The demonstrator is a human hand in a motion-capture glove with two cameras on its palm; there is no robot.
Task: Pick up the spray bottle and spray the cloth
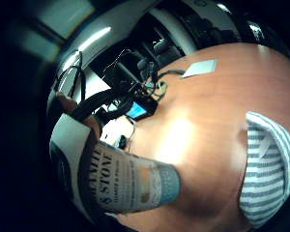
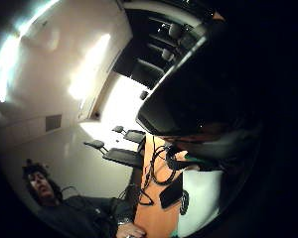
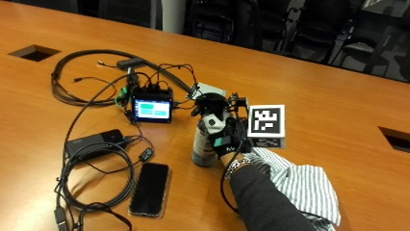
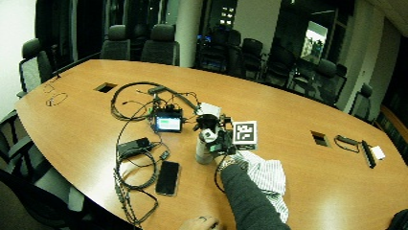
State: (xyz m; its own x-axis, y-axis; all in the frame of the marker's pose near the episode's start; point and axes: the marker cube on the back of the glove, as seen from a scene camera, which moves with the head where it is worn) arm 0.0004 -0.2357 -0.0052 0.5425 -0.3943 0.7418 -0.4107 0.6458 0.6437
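The gloved right hand [image 3: 225, 137] grips the spray bottle [image 3: 205, 144], which seems to stand upright on the table [image 3: 333, 91]. The striped cloth [image 3: 301, 185] lies just beside, under the forearm. A phone [image 3: 150, 189], cables [image 3: 90, 168] and a small screen [image 3: 152, 109] lie near.

- Spray bottle [image 3: 206, 144]: pale cylinder with a printed label and a black trigger head, standing upright on the wooden table, just beside the cloth.
- Cloth [image 3: 301, 185]: white with grey stripes, lying crumpled on the table.
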